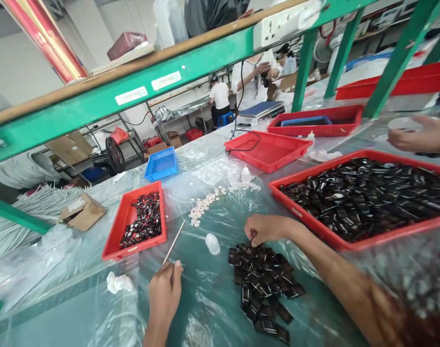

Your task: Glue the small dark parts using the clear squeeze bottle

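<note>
My left hand (164, 288), closed, grips a thin wooden stick (173, 244) that points up and away over the table. At the far edge of a loose pile of small black, glossy, rectangular pieces (265, 282), my right hand (267, 227) is closed with its fingertips pinched on one dark piece, mostly hidden by the fingers. Between the hands, slightly farther off, lies a small white translucent lump or cup (212, 244). Small pale pieces (201, 207) are scattered in a line beyond it. A crumpled white tissue (119, 283) rests left of my left hand.
A red tray (109, 241) of small dark parts stands left, a larger red tray (314, 231) of black pieces right. Beyond are a blue tray (161, 164), a red tray (267, 152) and a white bottle (245, 174). A co-worker's hand (422, 135) shows at right. A green shelf beam (205, 58) crosses above.
</note>
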Motion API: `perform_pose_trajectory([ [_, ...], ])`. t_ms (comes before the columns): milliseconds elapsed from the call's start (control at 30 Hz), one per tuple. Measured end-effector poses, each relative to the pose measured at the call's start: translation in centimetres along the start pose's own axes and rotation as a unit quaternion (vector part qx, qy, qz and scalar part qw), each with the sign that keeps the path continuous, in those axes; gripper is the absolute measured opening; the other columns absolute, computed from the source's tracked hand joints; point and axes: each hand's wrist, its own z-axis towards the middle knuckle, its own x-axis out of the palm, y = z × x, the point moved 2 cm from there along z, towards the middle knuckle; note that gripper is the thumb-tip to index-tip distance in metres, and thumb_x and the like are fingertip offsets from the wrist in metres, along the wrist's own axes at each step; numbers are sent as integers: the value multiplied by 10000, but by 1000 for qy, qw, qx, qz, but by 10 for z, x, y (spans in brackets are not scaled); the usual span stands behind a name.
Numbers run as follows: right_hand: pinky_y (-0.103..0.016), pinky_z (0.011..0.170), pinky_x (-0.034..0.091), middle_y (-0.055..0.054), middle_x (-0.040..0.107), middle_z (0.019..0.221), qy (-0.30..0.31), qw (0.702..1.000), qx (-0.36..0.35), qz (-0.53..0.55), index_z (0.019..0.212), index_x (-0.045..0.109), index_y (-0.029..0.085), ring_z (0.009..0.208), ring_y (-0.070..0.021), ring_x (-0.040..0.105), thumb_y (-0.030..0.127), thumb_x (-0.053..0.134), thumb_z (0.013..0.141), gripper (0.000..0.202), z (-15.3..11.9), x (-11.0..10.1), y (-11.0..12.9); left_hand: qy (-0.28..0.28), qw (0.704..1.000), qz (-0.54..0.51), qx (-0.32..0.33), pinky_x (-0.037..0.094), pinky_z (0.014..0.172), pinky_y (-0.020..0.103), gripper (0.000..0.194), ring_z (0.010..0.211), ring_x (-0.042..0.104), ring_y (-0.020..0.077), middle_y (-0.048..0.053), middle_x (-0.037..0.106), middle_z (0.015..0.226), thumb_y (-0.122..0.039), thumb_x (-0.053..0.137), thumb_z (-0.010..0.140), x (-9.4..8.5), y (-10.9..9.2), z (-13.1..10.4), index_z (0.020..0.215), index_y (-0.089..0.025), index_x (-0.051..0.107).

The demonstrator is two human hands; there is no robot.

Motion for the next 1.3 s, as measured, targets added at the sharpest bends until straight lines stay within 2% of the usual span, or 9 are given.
perform_pose_trajectory([
  [100, -275, 513, 448, 15, 616, 542, 123, 991, -49, 35, 642, 719, 240, 478, -131, 563, 499, 816, 956, 418, 16, -5, 13, 10, 999, -46, -9, 656, 699, 383, 372, 691, 783, 267, 24, 793, 777, -520, 537, 1077, 7, -8, -9, 928, -318, 811],
  [267, -253, 641, 642, 15, 850, 835, 282, 948, -129, 63, 918, 847, 310, 695, -167, 812, 468, 856, 913, 159, 21, 16, 59, 12, 982, -180, -54, 652, 569, 374, 188, 671, 757, 266, -4, 817, 903, -553, 752, 945, 21, -27, -34, 1076, -424, 793],
  [400, -224, 626, 640, 27, 866, 912, 238, 954, -167, 68, 1017, 821, 411, 739, -150, 832, 440, 765, 1001, 65, -5, 58, 67, 32, 966, -252, -50, 690, 608, 411, 146, 716, 763, 299, 19, 807, 883, -541, 691, 986, 30, -33, -44, 997, -461, 812],
  [567, -322, 542, 646, 66, 844, 895, 223, 960, -134, 108, 980, 780, 481, 682, -201, 800, 627, 800, 874, 182, -22, 90, 49, 2, 964, -264, -17, 668, 545, 365, 218, 675, 751, 274, 39, 788, 817, -532, 721, 980, 34, -27, -42, 876, -388, 847],
  [700, -319, 570, 634, 56, 810, 926, 226, 959, -135, 103, 988, 787, 445, 660, -175, 744, 566, 860, 864, 187, -9, 75, 44, -29, 959, -281, -33, 643, 542, 322, 218, 641, 764, 231, 33, 839, 880, -524, 726, 990, 32, -30, -42, 920, -347, 833],
  [800, -379, 800, 658, -19, 753, 1018, 151, 983, -84, 60, 1026, 753, 334, 887, -214, 744, 511, 720, 1009, 180, 15, 50, 26, 2, 956, -276, -100, 563, 503, 291, 243, 488, 655, 174, -21, 778, 713, -522, 667, 1033, 31, -32, -42, 1006, -318, 796],
  [900, -454, 934, 631, -73, 723, 1119, 136, 989, -48, 21, 1184, 755, 275, 1022, -269, 711, 462, 797, 934, 315, 36, 40, -1, 5, 966, -233, -110, 512, 540, 276, 272, 528, 627, 174, -52, 677, 603, -523, 631, 1045, 30, -31, -38, 1002, -288, 761],
  [1133, -601, 1254, 485, -132, 656, 1508, 184, 982, -45, -17, 1191, 823, 285, 1488, -401, 600, 405, 897, 833, 385, 27, 71, -19, 8, 980, -191, -59, 498, 573, 283, 236, 539, 568, 159, -61, 628, 649, -453, 652, 1040, 29, -32, -33, 1065, -274, 804],
  [1300, -555, 1193, 549, -97, 750, 1427, 202, 978, -52, -1, 1161, 747, 284, 1354, -363, 719, 370, 828, 895, 290, 16, 74, 3, 8, 982, -188, -24, 517, 604, 276, 198, 573, 581, 146, -46, 693, 728, -411, 651, 1071, 28, -34, -34, 1132, -295, 801],
])
